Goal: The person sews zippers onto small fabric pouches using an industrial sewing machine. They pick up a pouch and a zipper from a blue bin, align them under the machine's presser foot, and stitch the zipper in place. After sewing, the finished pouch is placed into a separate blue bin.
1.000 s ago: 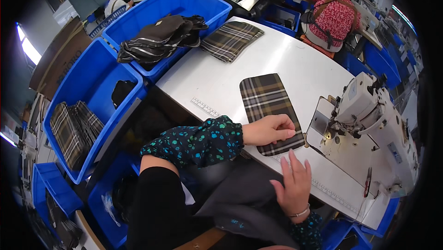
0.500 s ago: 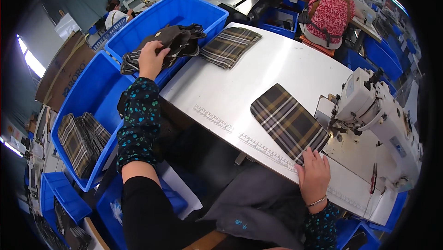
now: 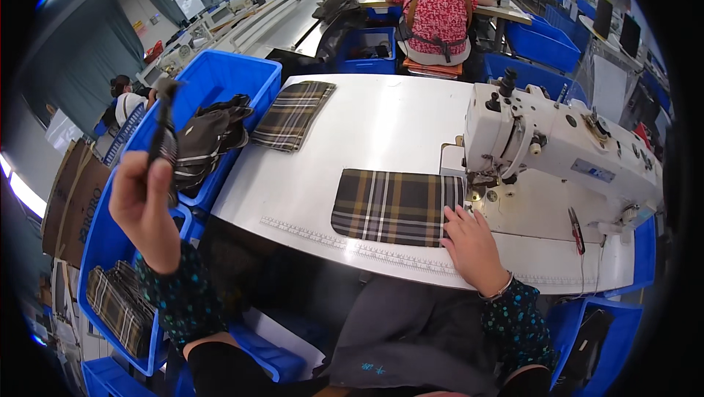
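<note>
My left hand (image 3: 147,210) is raised at the left, thumb and fingers pinched on a dark cloth piece (image 3: 166,129) that stands up edge-on and is blurred. Behind it, more dark cloth pieces (image 3: 202,140) are heaped in a blue bin (image 3: 253,71). Fingers spread, my right hand (image 3: 475,249) rests on the right end of a plaid fabric panel (image 3: 392,206) lying flat on the white table (image 3: 381,133). That end of the panel reaches the needle area of a white sewing machine (image 3: 506,129). Further plaid panels (image 3: 293,115) lie stacked at the table's far left corner.
A ruler strip (image 3: 323,236) runs along the table's near edge. Thread snips (image 3: 577,232) lie right of the needle. Plaid pieces (image 3: 121,309) fill part of a second blue bin at the lower left. A person in a red patterned top (image 3: 438,12) sits beyond the table.
My left hand has come away from the bin toward me, lifting a dark cloth piece. My view has turned right; my right hand stays at the plaid panel's end.
</note>
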`<state>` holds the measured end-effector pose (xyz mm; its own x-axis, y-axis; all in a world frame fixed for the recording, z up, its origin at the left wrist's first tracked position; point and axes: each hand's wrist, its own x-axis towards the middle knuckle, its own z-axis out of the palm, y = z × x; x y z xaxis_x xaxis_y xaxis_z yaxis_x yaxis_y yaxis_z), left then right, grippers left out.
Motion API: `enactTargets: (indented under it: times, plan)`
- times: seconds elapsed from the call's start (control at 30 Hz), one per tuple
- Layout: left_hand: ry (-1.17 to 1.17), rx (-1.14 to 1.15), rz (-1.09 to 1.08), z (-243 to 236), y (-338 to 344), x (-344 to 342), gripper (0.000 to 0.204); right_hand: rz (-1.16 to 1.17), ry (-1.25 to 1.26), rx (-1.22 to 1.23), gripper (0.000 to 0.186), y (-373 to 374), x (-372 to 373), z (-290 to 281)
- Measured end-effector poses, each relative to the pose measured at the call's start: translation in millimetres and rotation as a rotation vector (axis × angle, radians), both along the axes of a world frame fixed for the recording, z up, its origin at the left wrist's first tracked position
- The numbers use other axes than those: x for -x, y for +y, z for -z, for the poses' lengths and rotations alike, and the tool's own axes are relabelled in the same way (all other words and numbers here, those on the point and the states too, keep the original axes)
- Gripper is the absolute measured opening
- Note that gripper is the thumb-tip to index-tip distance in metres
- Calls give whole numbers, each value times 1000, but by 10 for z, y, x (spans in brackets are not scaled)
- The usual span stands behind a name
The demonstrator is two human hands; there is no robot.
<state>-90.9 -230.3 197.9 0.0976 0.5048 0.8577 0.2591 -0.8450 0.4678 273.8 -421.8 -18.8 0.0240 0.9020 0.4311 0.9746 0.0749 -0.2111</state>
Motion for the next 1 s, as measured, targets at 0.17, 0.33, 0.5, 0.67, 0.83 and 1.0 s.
enactTargets:
  times: [0.17, 0.33, 0.5, 0.67, 0.83, 1.0]
  plan:
    - [603, 731, 650, 281, -553, -470, 20, -249, 432, -25, 28, -126, 187, -627]
    - [873, 958, 993, 710, -762, -865, 35, -632, 510, 15, 21, -108, 609, -919]
    - [1034, 1028, 1071, 681, -691, -978, 45, -778, 609, 13, 19, -205, 653, -638]
    - [1024, 1044, 937, 384, -366, -536, 53, -821, 812, 67, 16, -486, 98, -812]
    - [1026, 745, 475, 300, -156, -308, 51, -580, 569, -5, 13, -628, -372, -660]
    - [1290, 96, 212, 404, -21, -758, 42, -387, -65, -297, 15, -346, -417, -504]
